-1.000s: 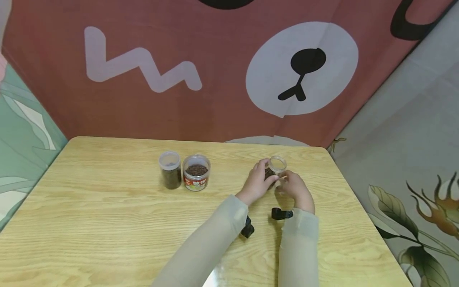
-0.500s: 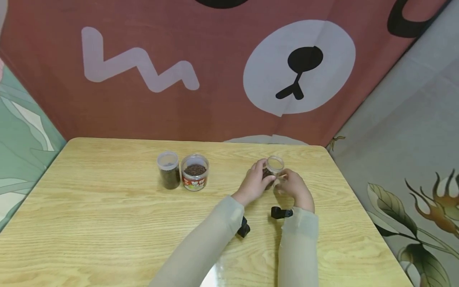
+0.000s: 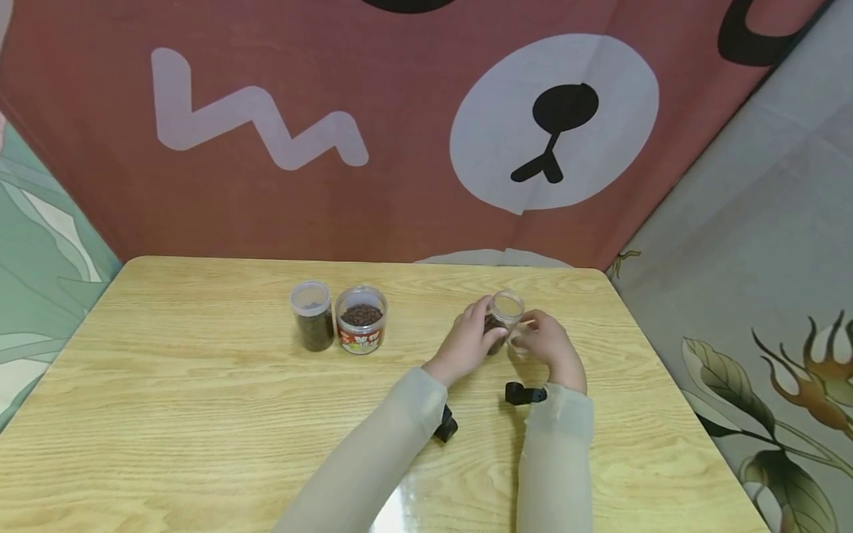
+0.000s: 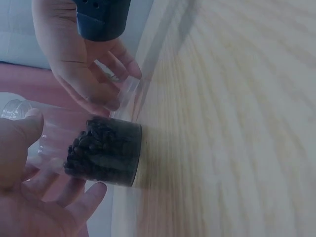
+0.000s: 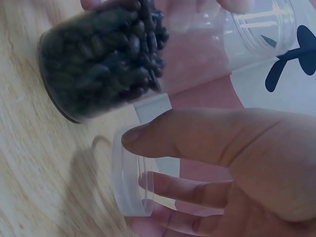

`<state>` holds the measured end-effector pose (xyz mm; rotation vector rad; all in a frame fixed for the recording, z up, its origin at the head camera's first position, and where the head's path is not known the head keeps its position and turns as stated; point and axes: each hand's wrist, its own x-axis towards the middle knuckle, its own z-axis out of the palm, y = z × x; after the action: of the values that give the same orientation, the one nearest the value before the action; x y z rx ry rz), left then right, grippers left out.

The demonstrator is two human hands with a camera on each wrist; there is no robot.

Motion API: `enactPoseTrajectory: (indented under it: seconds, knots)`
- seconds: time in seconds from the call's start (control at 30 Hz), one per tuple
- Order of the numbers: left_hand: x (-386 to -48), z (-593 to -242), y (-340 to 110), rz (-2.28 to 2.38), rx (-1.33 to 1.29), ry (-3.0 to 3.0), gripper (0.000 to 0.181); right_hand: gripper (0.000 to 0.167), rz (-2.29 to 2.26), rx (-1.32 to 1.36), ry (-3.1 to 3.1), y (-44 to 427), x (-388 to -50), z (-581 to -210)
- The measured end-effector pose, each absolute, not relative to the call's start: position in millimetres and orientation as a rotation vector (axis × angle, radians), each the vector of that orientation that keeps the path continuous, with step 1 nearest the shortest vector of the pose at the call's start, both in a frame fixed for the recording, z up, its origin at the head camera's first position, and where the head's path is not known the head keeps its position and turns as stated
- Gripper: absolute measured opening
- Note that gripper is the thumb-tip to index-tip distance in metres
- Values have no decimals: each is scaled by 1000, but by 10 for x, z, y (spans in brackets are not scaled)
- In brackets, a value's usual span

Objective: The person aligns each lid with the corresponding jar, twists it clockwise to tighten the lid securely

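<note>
A clear open jar (image 3: 505, 309), partly filled with dark beans (image 4: 106, 150), is gripped around its left side by my left hand (image 3: 463, 344). In the left wrist view the fingers and thumb of that hand (image 4: 44, 192) curl about the jar. Just right of the jar, my right hand (image 3: 549, 346) pinches a translucent lid. The right wrist view shows this lid (image 5: 129, 173) on edge between the thumb and fingers of the right hand (image 5: 222, 163), beside the jar (image 5: 197, 49) and apart from it.
On the table (image 3: 200, 414), left of the hands, stand a capped jar (image 3: 313, 318) with dark contents and an open, labelled jar (image 3: 361, 320) of reddish-brown bits, side by side. A printed cloth (image 3: 266, 207) hangs behind the table's back edge.
The left hand and the jar have shifted slightly left in the head view, widening the space to the right hand. The two other jars stay in place on the table.
</note>
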<state>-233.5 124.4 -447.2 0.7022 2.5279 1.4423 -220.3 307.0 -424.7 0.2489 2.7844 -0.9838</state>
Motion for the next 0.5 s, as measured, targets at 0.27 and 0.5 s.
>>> enactPoseTrajectory:
  seconds: [0.27, 0.5]
  knots:
    - [-2304, -4465, 1185, 1431, 696, 2525, 64, 53, -1079, 269, 2795, 3104, -2184, -4238]
    - [-2289, -4458, 1127, 1430, 701, 2537, 64, 54, -1130, 301, 2822, 3106, -2193, -4221]
